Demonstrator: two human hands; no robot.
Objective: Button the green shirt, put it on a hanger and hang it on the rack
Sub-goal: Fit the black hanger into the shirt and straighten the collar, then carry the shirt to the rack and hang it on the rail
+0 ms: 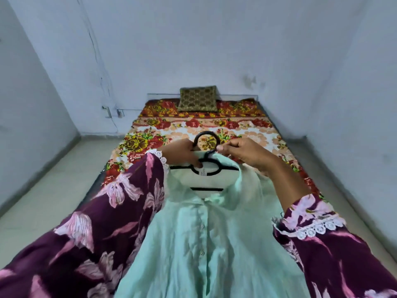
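Note:
The pale green shirt (206, 239) hangs in front of me, buttoned down its front placket, its collar draped over a black plastic hanger (207, 166). My left hand (180, 154) grips the hanger at the base of its hook, on the left side of the collar. On the right, my right hand (245, 152) pinches the hook's neck together with the collar edge. The hook's black loop (206, 137) sticks up between both hands. Hanger and shirt are held above a floral bed. No rack is in view.
A mattress with a red and yellow floral cover (193, 130) lies on the floor ahead, a brown patterned cushion (198, 98) at its far end. Pale walls close in on three sides. Bare tiled floor (53, 181) runs along the left and right of the mattress.

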